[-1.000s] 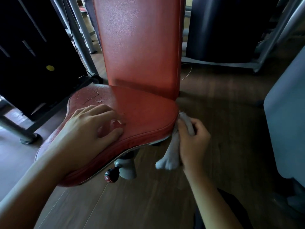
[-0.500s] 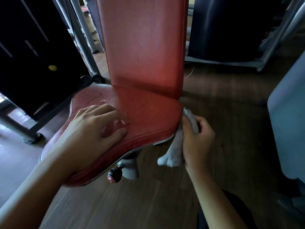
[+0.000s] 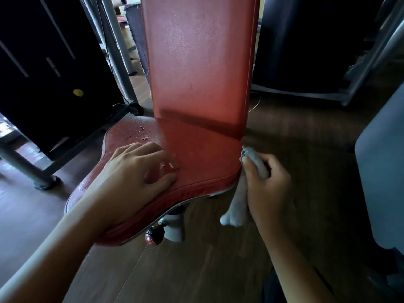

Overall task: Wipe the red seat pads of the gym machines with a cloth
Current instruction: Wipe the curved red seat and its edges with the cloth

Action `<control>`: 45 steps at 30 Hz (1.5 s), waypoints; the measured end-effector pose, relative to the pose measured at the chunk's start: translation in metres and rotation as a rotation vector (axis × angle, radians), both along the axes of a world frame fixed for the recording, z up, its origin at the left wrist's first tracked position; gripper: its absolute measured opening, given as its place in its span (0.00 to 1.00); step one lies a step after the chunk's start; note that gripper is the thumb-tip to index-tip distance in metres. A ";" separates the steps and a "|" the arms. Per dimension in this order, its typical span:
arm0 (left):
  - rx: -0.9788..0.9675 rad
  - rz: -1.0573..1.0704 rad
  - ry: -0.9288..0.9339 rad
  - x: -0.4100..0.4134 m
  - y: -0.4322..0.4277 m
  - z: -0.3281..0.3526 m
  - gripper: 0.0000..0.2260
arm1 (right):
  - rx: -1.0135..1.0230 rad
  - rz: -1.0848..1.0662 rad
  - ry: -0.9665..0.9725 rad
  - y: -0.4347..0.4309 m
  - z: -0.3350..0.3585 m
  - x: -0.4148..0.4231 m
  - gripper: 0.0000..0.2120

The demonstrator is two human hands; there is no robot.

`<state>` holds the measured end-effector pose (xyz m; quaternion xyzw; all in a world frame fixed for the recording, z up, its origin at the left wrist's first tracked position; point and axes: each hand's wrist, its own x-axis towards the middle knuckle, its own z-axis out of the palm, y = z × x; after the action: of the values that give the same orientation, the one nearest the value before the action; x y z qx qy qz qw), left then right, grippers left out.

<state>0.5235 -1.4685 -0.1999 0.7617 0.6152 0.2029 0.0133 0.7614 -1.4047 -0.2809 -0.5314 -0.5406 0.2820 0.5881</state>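
Observation:
A red seat pad lies in the middle of the view, with a tall red back pad rising behind it. My left hand rests on the seat, fingers loosely bent, fingertips touching the surface. My right hand grips a white cloth and holds it against the seat's right edge. The cloth's loose end hangs below the hand. Cracks and small droplets show on the seat's far left part.
A red adjustment knob and a grey seat post sit under the pad. A black weight-stack housing with grey frame bars stands at left. Another dark machine is behind right, a grey panel at far right. Wooden floor lies around.
My right hand with the cloth has slid slightly up along the seat's right edge. My left hand has stayed on the seat.

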 end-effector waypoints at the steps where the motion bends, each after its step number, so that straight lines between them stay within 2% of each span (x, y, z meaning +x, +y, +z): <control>1: -0.006 0.003 0.009 0.000 0.000 0.000 0.14 | 0.035 0.022 -0.078 -0.002 0.003 0.003 0.07; 4: -0.018 0.026 0.020 0.000 0.000 0.001 0.15 | 0.139 0.123 -0.402 0.016 0.025 0.013 0.08; 7: -0.017 0.037 0.032 0.002 -0.002 0.003 0.15 | 0.022 0.279 -0.683 0.053 0.053 0.012 0.08; 10: -0.026 0.056 0.028 0.003 -0.003 0.004 0.16 | 0.124 0.397 -0.675 0.080 0.068 -0.002 0.07; 14: -0.025 0.072 0.015 -0.001 -0.002 0.002 0.17 | 0.250 0.473 -0.850 0.078 0.079 -0.022 0.06; 16: -0.017 0.090 0.034 -0.003 -0.002 0.000 0.18 | 0.182 0.481 -0.938 0.072 0.075 -0.025 0.11; 19: 0.014 0.121 0.045 -0.004 -0.002 -0.002 0.18 | 0.077 0.495 -0.896 0.061 0.065 -0.021 0.18; 24: 0.003 0.157 0.014 -0.008 0.002 -0.004 0.21 | 0.163 0.485 -0.807 0.049 0.051 -0.004 0.13; 29: -0.025 0.201 -0.072 -0.032 0.006 -0.001 0.23 | 0.068 0.426 -0.883 0.056 0.053 -0.009 0.17; 31: -0.028 0.217 -0.082 -0.039 0.007 -0.005 0.22 | 0.145 0.333 -0.882 0.058 0.046 -0.014 0.16; 35: 0.042 0.202 -0.031 -0.037 0.008 -0.008 0.17 | 0.188 0.213 -0.592 0.055 0.034 -0.019 0.12; 37: 0.063 0.186 -0.026 -0.036 0.008 -0.008 0.15 | 0.207 0.261 -0.592 0.056 0.034 -0.018 0.09; 39: 0.072 0.165 -0.044 -0.036 0.008 -0.009 0.15 | 0.152 0.360 -0.632 0.061 0.038 -0.013 0.11; 41: 0.078 0.152 -0.055 -0.037 0.008 -0.009 0.14 | 0.038 0.453 -0.683 0.071 0.047 -0.009 0.11; 44: 0.082 0.154 -0.055 -0.036 0.009 -0.010 0.15 | -0.150 0.554 -0.749 0.099 0.058 -0.013 0.06; 45: 0.079 0.162 -0.050 -0.036 0.009 -0.010 0.16 | -0.209 0.579 -0.766 0.112 0.060 -0.017 0.08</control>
<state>0.4878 -1.4595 -0.2097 0.7039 0.6660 0.2464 -0.0178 0.7448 -1.2927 -0.2208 -0.4810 -0.8123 0.2710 0.1882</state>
